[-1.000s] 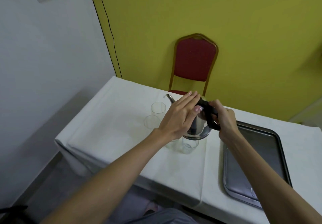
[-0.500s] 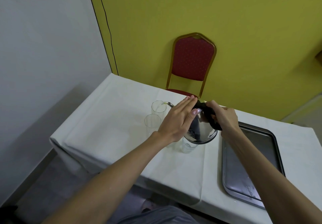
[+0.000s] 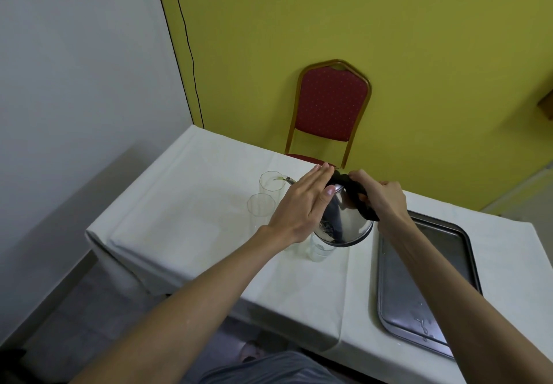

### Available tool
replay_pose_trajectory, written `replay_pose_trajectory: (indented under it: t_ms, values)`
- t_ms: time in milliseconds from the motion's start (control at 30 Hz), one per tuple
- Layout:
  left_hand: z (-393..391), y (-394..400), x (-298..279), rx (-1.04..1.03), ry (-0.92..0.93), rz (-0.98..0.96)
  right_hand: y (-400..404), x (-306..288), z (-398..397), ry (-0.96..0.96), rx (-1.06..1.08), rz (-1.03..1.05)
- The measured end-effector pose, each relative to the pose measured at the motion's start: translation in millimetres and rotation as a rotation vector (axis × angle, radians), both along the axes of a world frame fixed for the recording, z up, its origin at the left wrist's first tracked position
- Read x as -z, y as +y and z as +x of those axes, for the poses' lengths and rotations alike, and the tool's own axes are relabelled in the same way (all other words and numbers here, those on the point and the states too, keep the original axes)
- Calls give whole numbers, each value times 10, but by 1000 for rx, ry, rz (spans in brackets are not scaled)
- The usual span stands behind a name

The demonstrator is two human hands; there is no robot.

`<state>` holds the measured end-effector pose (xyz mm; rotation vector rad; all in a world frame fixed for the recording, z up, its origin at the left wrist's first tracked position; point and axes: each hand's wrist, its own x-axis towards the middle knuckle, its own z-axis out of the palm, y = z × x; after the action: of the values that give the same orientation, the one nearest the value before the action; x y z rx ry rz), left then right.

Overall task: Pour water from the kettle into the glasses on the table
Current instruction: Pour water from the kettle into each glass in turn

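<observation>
A shiny steel kettle (image 3: 347, 219) with a black handle is tipped steeply to the left above the white-clothed table (image 3: 185, 222). My right hand (image 3: 380, 198) grips the handle. My left hand (image 3: 302, 204) lies flat with straight fingers against the kettle's lid and side. The thin spout reaches over the rim of the far glass (image 3: 270, 183), and a thin stream runs into it. A second clear glass (image 3: 260, 207) stands just in front of that one. A third glass (image 3: 318, 250) stands under the kettle's raised base, partly hidden.
A grey metal tray (image 3: 425, 279) with a few drops on it lies at the right of the table. A red chair with a gold frame (image 3: 329, 108) stands behind the table against the yellow wall. The table's left edge drops off near the white wall.
The kettle has tilted further to the left, its base lifting toward me. Its spout came down from above the glasses to the far glass's rim. Both hands stayed on the kettle.
</observation>
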<state>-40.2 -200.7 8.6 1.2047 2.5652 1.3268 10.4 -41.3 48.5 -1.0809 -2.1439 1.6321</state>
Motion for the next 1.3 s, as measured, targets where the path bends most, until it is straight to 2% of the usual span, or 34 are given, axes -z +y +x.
replay_pose_trajectory:
  t_ms: [1300]
  values:
    - [44, 36, -63, -24, 12, -2, 81, -77, -5, -14, -13, 34]
